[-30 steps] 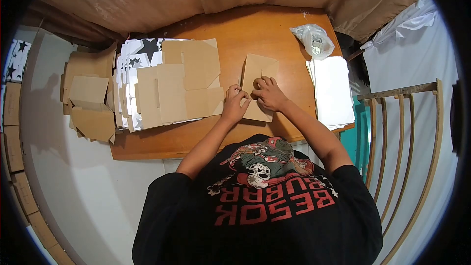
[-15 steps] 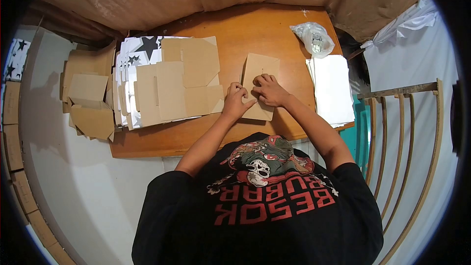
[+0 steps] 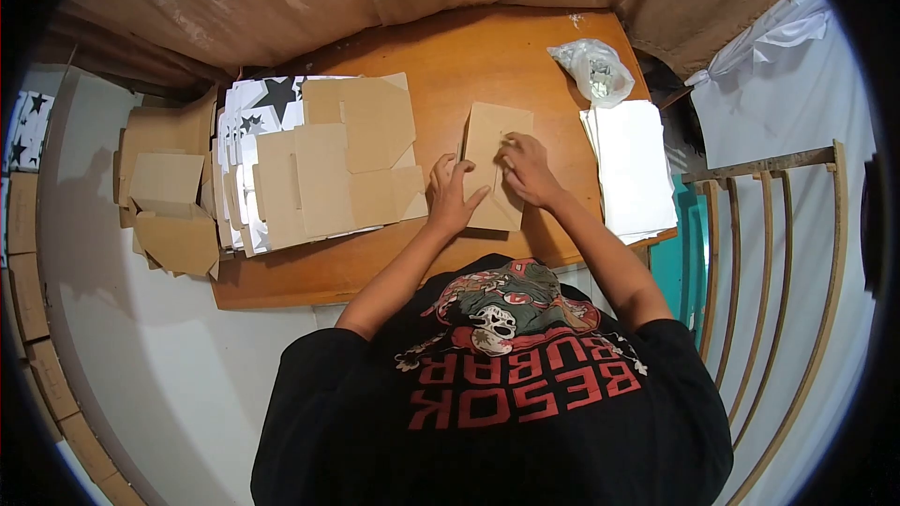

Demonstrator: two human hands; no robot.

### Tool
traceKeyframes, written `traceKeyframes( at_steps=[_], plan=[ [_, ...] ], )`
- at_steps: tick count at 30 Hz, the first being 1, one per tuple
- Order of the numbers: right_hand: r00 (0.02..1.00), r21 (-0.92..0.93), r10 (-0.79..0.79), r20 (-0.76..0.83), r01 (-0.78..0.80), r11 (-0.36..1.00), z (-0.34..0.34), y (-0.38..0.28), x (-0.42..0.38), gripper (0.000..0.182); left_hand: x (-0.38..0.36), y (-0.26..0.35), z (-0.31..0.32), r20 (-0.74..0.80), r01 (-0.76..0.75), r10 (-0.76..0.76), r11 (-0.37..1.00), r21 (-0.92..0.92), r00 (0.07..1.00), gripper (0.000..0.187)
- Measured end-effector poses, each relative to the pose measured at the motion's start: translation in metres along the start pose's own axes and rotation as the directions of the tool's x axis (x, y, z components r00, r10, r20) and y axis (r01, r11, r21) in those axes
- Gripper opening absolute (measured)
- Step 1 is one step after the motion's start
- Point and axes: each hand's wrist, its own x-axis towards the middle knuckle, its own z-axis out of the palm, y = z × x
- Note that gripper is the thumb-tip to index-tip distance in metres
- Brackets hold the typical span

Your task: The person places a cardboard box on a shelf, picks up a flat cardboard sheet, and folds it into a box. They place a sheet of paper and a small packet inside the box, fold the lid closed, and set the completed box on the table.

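Observation:
A small folded cardboard box (image 3: 500, 122) lies on the wooden table in front of me. My left hand (image 3: 452, 195) rests at its left edge, thumb and fingers apart, touching the cardboard. Over the box's right side is my right hand (image 3: 527, 169), its fingers bent and slightly apart at the surface. I cannot make out anything between them. Flat cut cardboard sheets (image 3: 323, 169) lie to the left on a stack of white sheets with black stars (image 3: 277, 96).
A clear plastic bag of small metallic pieces (image 3: 600, 75) sits at the table's (image 3: 450, 47) back right, above a white paper stack (image 3: 636, 169). More folded cardboard (image 3: 169, 183) stands at the left edge. A wooden rack (image 3: 769, 272) is at the right.
My right hand has moved right on the box and its fingers have loosened. The thumb and fingers of my left hand have spread a little. The whole view has shifted slightly.

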Motion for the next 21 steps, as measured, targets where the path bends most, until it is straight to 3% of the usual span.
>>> traceKeyframes(
  at_steps=[1, 2, 3, 4, 6, 7, 8, 11, 15, 18, 21],
  plan=[
    [0.961, 0.041, 0.2, -0.189, -0.196, 0.98, 0.005, -0.003, -0.007, 0.042, -0.001, -0.007, 0.002, -0.003, 0.029, -0.029, 1.0, 0.001, 1.0, 0.053],
    [0.849, 0.117, 0.389, -0.358, -0.373, 0.92, 0.012, -0.004, -0.014, 0.049, -0.003, -0.014, 0.005, -0.004, 0.06, -0.06, 0.998, 0.002, 0.998, 0.062],
    [0.762, 0.201, 0.543, -0.354, -0.505, 0.839, 0.027, 0.002, -0.023, 0.055, -0.005, -0.018, 0.008, -0.005, 0.06, -0.06, 0.998, 0.0, 0.998, 0.062],
    [0.762, 0.199, 0.542, -0.354, -0.505, 0.84, 0.043, 0.007, -0.028, 0.055, -0.006, -0.022, 0.011, 0.0, 0.084, -0.084, 0.996, 0.012, 0.996, 0.068],
    [0.678, 0.38, 0.679, -0.282, -0.571, 0.728, 0.058, 0.005, -0.033, 0.061, -0.009, -0.026, 0.019, 0.005, 0.104, -0.105, 0.994, 0.024, 0.995, 0.073],
    [0.765, 0.361, 0.623, -0.162, -0.542, 0.759, 0.059, 0.009, -0.039, 0.078, -0.011, -0.025, 0.025, 0.025, 0.119, -0.12, 0.991, 0.057, 0.992, 0.077],
    [0.766, 0.359, 0.621, -0.165, -0.54, 0.761, 0.062, 0.004, -0.038, 0.078, -0.012, -0.024, 0.029, 0.042, 0.133, -0.137, 0.987, 0.091, 0.99, 0.081],
    [0.694, 0.558, 0.72, 0.01, -0.601, 0.572, 0.07, -0.004, -0.03, 0.101, -0.012, -0.018, 0.032, 0.076, 0.197, -0.206, 0.975, 0.105, 0.976, 0.081],
    [0.707, 0.538, 0.707, 0.039, -0.611, 0.581, 0.074, 0.004, -0.032, 0.102, -0.012, -0.023, 0.033, 0.099, 0.231, -0.242, 0.967, 0.109, 0.965, 0.083],
    [0.653, 0.563, 0.748, 0.122, -0.666, 0.49, 0.078, 0.009, -0.036, 0.103, -0.013, -0.026, 0.031, 0.114, 0.29, -0.299, 0.953, 0.088, 0.948, 0.083],
    [0.705, 0.602, 0.696, 0.139, -0.618, 0.506, 0.08, 0.01, -0.036, 0.102, -0.015, -0.029, 0.039, 0.135, 0.306, -0.305, 0.952, 0.018, 0.943, 0.082]
  ],
)
